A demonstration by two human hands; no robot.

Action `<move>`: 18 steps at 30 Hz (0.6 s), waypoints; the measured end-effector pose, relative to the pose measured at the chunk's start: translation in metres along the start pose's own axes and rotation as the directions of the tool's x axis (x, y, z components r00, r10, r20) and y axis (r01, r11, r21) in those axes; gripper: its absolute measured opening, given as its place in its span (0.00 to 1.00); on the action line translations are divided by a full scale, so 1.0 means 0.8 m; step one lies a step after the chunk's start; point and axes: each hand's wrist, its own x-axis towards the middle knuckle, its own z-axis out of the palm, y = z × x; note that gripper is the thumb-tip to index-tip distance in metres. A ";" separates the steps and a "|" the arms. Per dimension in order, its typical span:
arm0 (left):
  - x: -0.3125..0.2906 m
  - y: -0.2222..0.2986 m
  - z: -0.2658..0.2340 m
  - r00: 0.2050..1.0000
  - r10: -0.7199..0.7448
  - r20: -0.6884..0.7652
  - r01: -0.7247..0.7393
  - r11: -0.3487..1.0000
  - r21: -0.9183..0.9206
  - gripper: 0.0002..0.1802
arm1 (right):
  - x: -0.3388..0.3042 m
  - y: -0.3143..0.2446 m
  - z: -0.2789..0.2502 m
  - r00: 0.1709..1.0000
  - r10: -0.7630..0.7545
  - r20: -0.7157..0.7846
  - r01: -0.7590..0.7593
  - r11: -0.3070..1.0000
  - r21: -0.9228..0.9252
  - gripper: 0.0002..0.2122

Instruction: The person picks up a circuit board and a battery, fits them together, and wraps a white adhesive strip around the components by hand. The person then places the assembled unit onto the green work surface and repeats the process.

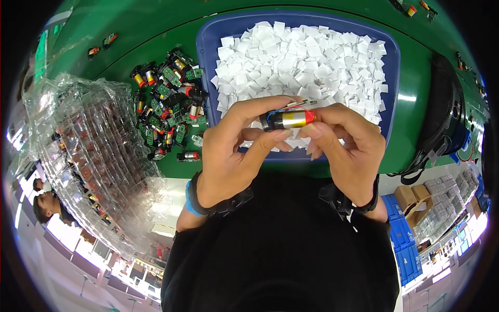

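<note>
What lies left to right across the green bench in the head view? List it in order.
Clear plastic blister trays → pile of small cylindrical batteries with green circuit boards → blue tray of white square pads → black fan. The hands, holding a gold battery, overlap the tray.

In our grip we see a glossy, gold-foiled metallic cell (289, 119). Just beyond it, matt white paper-like squares (301, 62) fill a smooth blue plastic tray (205, 47). Left of the grip, crinkled clear glossy plastic trays (88, 151) lie on the smooth green counter (156, 26).
</note>
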 end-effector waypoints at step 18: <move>0.001 0.008 -0.001 0.997 -0.063 0.037 0.061 0.997 0.049 0.20 | -0.004 0.008 0.009 0.993 0.109 -0.051 -0.093 0.965 0.245 0.09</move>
